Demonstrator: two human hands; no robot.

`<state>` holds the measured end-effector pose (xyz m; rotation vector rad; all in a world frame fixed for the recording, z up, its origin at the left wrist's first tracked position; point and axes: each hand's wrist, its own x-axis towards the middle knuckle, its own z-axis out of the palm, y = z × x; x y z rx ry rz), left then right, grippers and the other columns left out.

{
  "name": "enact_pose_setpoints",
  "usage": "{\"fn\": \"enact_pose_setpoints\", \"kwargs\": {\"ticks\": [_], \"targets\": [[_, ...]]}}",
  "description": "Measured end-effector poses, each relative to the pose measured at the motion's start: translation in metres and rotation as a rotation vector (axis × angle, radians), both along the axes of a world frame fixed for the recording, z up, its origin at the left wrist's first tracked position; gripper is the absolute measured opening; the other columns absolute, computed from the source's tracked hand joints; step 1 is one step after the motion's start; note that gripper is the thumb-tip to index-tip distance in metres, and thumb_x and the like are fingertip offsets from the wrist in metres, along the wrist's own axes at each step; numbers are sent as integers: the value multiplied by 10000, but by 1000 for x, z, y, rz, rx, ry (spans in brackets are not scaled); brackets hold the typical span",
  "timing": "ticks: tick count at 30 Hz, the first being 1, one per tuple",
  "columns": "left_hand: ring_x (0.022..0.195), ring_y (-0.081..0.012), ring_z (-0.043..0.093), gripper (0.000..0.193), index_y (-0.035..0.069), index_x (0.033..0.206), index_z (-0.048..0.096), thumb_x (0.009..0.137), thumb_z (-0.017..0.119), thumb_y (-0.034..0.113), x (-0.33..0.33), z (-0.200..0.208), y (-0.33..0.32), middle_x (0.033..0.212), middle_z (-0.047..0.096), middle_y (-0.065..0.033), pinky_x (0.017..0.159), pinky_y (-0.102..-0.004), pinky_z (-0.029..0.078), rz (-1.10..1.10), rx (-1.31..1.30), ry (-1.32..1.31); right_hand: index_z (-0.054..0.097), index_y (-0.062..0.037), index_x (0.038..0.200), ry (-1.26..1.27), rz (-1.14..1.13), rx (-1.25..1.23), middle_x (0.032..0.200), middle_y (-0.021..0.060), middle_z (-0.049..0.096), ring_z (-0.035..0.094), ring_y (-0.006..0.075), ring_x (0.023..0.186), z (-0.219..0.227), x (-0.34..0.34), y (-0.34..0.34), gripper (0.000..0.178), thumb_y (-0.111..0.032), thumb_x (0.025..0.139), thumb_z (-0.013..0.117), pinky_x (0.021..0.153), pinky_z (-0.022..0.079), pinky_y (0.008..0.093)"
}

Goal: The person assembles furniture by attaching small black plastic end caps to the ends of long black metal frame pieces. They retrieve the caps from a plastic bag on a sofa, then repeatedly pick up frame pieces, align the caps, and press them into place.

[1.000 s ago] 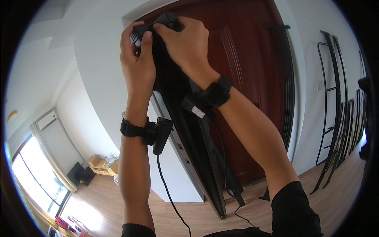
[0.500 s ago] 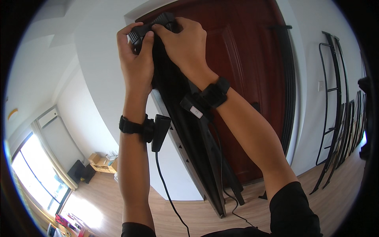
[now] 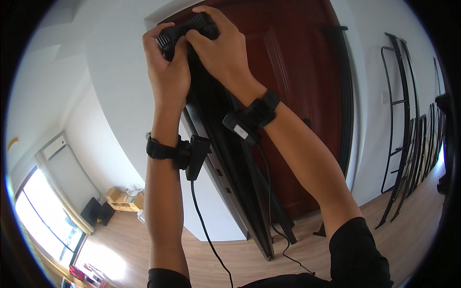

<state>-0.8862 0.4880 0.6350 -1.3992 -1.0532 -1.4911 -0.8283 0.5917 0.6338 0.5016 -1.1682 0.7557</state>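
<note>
High in front of me, a black plastic piece with ribbed ends (image 3: 174, 34) sits at the top of long black metal bars (image 3: 240, 192) that lean by the door. My left hand (image 3: 168, 74) wraps round the left side of this piece, its thumb on the near face. From the right, my right hand (image 3: 223, 53) presses its thumb on the middle, close to the left thumb. Its index finger reaches out over the top, and the other fingers are hidden behind. How the piece joins the bars is too dark to tell.
A dark red door (image 3: 288, 96) stands behind the bars. Black metal frames (image 3: 398, 125) lean on the right wall. Cables (image 3: 204, 225) hang from black devices (image 3: 197, 156) strapped to my wrists. Far left are a wooden cabinet (image 3: 127, 204) and a bright window (image 3: 45, 216).
My right index finger has lifted and stretched out over the top of the ribbed piece. The bars have turned slightly, so square slots now show on their side. Both hands stay at the piece.
</note>
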Motion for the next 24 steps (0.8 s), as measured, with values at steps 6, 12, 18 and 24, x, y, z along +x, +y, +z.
{"fn": "enact_pose_setpoints", "kwargs": {"ticks": [6, 12, 18, 24], "targets": [[992, -163, 630, 341, 117, 1327, 548, 1002, 646, 135, 6, -1, 2, 1157, 634, -71, 888, -312, 512, 18, 16, -9, 597, -23, 1204, -49, -7, 1, 926, 191, 746, 762, 323, 843, 5, 3, 3, 423, -182, 833, 725, 761, 601, 407], [1053, -187, 619, 338, 116, 1328, 554, 1001, 635, 148, -2, 0, 0, 1192, 623, -80, 948, -332, 495, 42, 13, -15, 589, -9, 1153, -34, -1, -11, 926, 208, 733, 751, 345, 824, 7, -2, 1, 385, -160, 829, 733, 750, 595, 406], [1019, -171, 612, 361, 103, 1336, 542, 987, 631, 129, -12, 1, -2, 1171, 614, -72, 914, -317, 501, 4, 4, -11, 579, -8, 1110, -64, -42, -4, 919, 200, 728, 750, 336, 815, 6, -7, -2, 355, -153, 829, 741, 738, 593, 402], [946, -123, 585, 411, 93, 1342, 533, 947, 639, 62, -14, -3, -5, 1068, 618, -53, 820, -278, 498, -50, -42, -31, 593, -3, 1128, -75, -50, 25, 935, 188, 730, 748, 319, 834, 4, -16, 3, 369, -169, 837, 748, 757, 591, 388]]}}
